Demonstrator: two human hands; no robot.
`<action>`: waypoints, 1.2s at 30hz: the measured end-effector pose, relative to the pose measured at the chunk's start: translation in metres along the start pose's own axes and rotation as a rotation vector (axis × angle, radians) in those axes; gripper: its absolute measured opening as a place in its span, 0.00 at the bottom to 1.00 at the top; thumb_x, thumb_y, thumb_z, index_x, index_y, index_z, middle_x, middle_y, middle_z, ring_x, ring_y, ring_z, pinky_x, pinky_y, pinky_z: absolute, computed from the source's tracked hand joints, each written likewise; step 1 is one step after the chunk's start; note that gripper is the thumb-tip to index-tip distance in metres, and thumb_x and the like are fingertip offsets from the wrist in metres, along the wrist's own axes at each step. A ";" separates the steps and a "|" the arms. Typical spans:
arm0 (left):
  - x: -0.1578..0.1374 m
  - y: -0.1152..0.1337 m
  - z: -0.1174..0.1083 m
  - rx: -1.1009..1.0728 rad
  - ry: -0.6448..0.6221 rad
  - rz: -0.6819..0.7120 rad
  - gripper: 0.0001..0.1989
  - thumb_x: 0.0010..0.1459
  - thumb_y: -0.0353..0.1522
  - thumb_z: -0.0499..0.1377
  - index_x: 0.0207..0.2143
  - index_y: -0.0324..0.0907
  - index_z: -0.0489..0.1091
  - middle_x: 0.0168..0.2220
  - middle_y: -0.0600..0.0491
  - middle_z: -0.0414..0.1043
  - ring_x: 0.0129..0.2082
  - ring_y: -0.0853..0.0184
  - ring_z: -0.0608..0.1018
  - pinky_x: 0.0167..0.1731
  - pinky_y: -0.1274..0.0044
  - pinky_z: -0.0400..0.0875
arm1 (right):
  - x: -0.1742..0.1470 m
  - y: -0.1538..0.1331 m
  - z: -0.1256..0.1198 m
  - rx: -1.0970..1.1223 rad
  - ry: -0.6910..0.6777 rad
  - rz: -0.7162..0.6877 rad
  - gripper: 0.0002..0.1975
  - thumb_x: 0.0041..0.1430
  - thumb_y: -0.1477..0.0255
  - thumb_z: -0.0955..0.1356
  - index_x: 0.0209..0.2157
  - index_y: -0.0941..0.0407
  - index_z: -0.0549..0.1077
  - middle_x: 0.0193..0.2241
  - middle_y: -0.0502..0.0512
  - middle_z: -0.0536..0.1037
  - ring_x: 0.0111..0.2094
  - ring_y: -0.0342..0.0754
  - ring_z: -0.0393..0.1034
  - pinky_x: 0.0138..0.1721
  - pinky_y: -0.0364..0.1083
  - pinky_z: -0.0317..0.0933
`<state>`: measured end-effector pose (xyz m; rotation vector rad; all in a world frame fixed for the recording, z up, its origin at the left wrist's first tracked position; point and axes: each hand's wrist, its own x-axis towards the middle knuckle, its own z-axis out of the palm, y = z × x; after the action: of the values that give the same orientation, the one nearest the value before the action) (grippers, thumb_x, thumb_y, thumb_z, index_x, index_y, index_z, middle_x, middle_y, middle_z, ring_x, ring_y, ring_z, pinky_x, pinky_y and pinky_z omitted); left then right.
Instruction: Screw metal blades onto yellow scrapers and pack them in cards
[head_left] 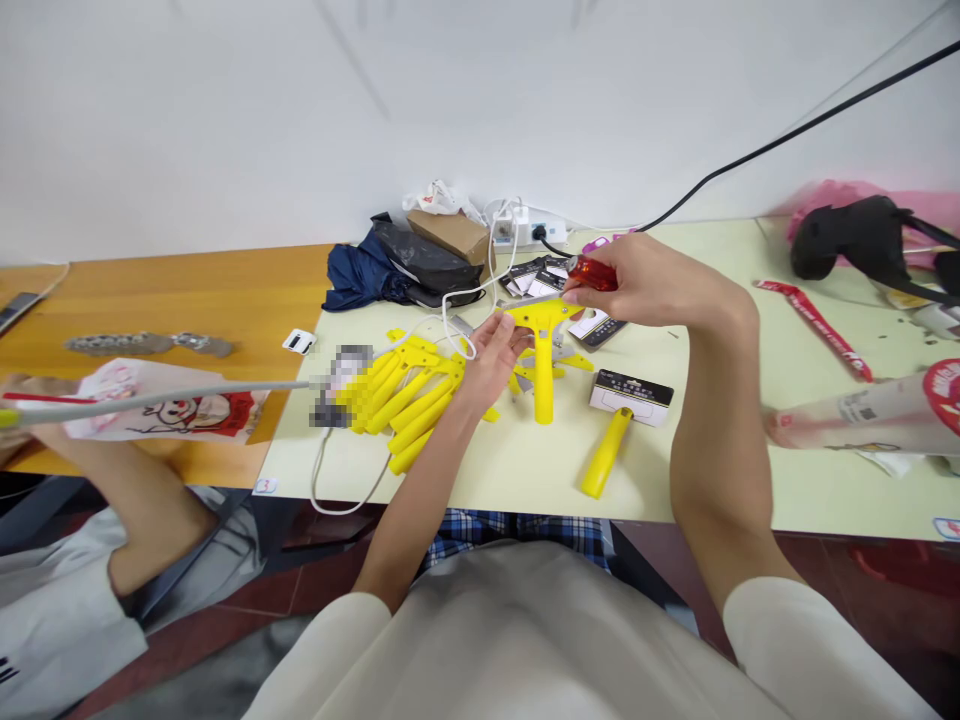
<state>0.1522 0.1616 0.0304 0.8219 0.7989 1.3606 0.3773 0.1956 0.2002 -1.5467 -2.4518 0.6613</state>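
Observation:
My left hand is closed on one end of a yellow T-shaped scraper, whose handle points down toward me. A metal strip lies along its wide head. My right hand grips a red screwdriver at the other end of the head; the screwdriver's tip is hidden. Beside my left forearm lies a pile of several yellow scrapers, handles toward me. More yellow and metal pieces lie behind the held scraper. To its right is another yellow handle with a black-and-white card.
Along the wall stand a power strip, a cardboard box and a dark blue cloth bundle. White cables cross the table. At right are a drink cup and a red strip. Another person's arm is at left.

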 end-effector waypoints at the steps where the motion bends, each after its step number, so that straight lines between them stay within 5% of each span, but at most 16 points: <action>1: 0.000 0.000 0.000 0.002 -0.003 0.009 0.25 0.62 0.53 0.76 0.39 0.46 0.73 0.40 0.51 0.82 0.43 0.63 0.86 0.47 0.69 0.82 | 0.001 0.000 0.000 -0.003 0.001 -0.006 0.20 0.68 0.61 0.75 0.28 0.53 0.66 0.22 0.49 0.67 0.25 0.45 0.55 0.31 0.53 0.47; 11: 0.001 0.003 0.001 -0.004 -0.030 0.054 0.23 0.54 0.48 0.82 0.38 0.44 0.78 0.39 0.53 0.81 0.35 0.71 0.80 0.41 0.74 0.79 | 0.005 -0.008 0.007 -0.068 -0.015 -0.027 0.23 0.69 0.66 0.74 0.25 0.53 0.59 0.21 0.48 0.61 0.25 0.45 0.52 0.31 0.53 0.47; 27: 0.004 -0.004 -0.006 -0.059 0.016 -0.098 0.25 0.60 0.54 0.77 0.43 0.44 0.78 0.46 0.47 0.85 0.49 0.58 0.89 0.49 0.69 0.85 | 0.025 0.002 0.023 0.007 -0.052 -0.056 0.19 0.67 0.71 0.73 0.27 0.52 0.61 0.22 0.48 0.66 0.26 0.45 0.59 0.31 0.50 0.48; 36: -0.009 -0.005 -0.017 -0.052 0.103 -0.174 0.23 0.62 0.49 0.78 0.40 0.43 0.75 0.38 0.50 0.85 0.48 0.58 0.90 0.55 0.65 0.87 | 0.045 0.012 0.044 0.000 -0.099 -0.064 0.22 0.66 0.71 0.76 0.25 0.52 0.61 0.21 0.47 0.65 0.25 0.44 0.56 0.31 0.51 0.47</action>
<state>0.1401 0.1528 0.0176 0.6307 0.8907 1.2704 0.3512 0.2276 0.1515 -1.4620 -2.5607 0.7429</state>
